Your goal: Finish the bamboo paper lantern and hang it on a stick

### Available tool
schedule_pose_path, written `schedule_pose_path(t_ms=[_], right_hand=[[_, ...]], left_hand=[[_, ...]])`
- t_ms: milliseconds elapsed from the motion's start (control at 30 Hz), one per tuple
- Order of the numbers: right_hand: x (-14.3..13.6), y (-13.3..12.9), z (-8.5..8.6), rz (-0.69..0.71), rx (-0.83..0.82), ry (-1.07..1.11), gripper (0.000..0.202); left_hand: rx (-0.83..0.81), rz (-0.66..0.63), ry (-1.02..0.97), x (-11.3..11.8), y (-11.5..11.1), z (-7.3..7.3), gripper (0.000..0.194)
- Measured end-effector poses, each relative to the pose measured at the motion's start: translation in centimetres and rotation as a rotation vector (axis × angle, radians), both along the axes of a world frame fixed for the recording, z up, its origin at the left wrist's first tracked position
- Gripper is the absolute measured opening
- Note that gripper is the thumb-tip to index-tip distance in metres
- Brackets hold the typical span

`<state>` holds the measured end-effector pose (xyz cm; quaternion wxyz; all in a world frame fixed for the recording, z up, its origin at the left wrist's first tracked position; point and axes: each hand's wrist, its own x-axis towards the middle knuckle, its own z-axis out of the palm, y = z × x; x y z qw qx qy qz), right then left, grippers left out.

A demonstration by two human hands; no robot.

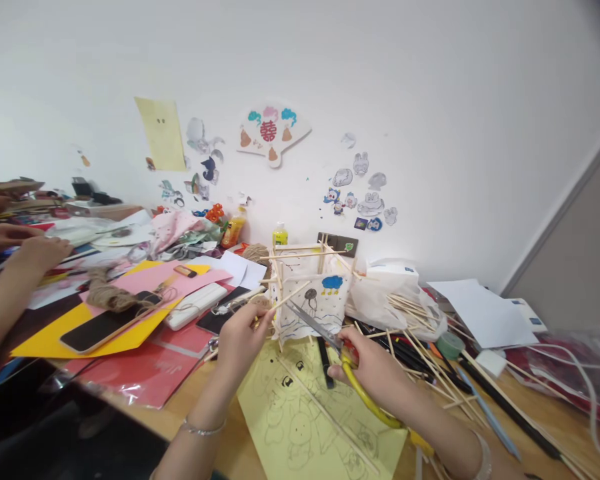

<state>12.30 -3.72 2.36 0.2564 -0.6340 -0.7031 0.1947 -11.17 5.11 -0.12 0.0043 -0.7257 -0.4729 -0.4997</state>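
My left hand [245,335] pinches a thin wooden stick [294,294] that slants up to the right. Yellow-handled scissors [316,325] are in my right hand [373,365], their blades pointing up-left towards the stick. Behind both hands stands a box-like frame of sticks with white drawn-on panels [325,297], one showing a blue cloud. Under my hands lies a yellow sheet with pencil drawings [300,427], with another loose stick [330,419] across it.
Many sticks, pens and a green tape roll [450,346] lie at right. On the left are a phone [107,325], twine [111,291], coloured paper and a red folder [153,370]. Another person's hands [43,253] are at far left. Bottles [234,227] stand near the wall.
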Motion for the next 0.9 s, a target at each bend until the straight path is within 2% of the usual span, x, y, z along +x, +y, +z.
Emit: schedule_pose_path(t_ms=[200,400,700,900], right_hand=[[-0.3,-1.1,-0.8,0.014,0.006,0.053,0.03],[-0.2,-2.2,-0.9,0.046,-0.007,0.176,0.038],[0.0,-3.5,-0.8,0.162,0.071,0.277,0.048],[0.2,-3.5,-1.2,0.136,0.103,0.276,0.048]], left_hand=[[-0.065,-0.105,-0.123,1.4,-2.1,-0.2,0.031],[-0.059,-0.175,-0.201,3.1,-4.0,0.2,0.031],[-0.056,-0.256,-0.146,4.6,-6.0,0.3,0.03],[-0.051,-0.286,-0.085,4.8,-5.9,0.7,0.029]])
